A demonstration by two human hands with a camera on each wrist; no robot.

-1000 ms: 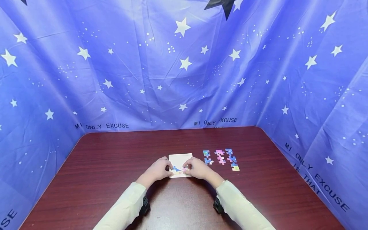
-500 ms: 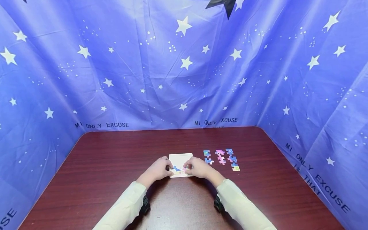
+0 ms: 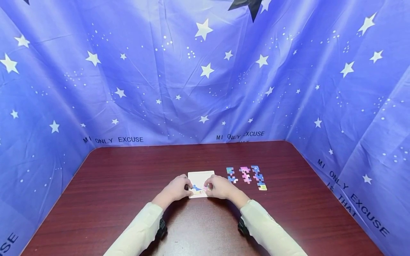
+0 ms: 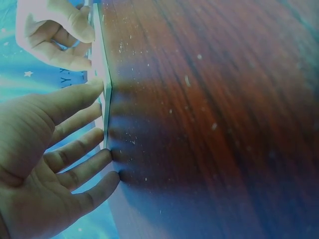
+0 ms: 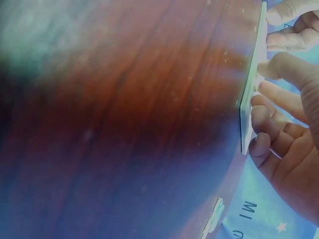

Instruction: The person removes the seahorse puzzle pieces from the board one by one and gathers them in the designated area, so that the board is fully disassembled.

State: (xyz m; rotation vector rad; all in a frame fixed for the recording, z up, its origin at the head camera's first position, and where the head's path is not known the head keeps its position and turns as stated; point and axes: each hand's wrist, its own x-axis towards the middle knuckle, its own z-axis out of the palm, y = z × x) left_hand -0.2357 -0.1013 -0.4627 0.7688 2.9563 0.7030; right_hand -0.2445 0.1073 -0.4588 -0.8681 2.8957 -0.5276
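A white puzzle board (image 3: pixel 201 176) lies flat mid-table. Puzzle pieces in blue, yellow and pink (image 3: pixel 196 188) lie along its near side, partly hidden by the fingers. At the board's left edge, my left hand (image 3: pixel 174 188) rests thumb and index finger on the pieces; in the left wrist view its other fingers (image 4: pixel 82 172) are straight and spread, reaching down beside the board. My right hand (image 3: pixel 221 187) pinches a pink puzzle piece at the right between thumb and index finger. In the right wrist view its remaining fingers (image 5: pixel 266 127) are bent beside the board edge.
Several loose puzzle pieces (image 3: pixel 246 175) lie in three columns to the right of the board. The dark red wooden table (image 3: pixel 134 163) is enclosed at the back and sides by a blue star-printed curtain (image 3: pixel 144 71).
The right thumb and index finger have shifted slightly left across the board with the pink puzzle piece. The left hand and the loose pieces stay put.
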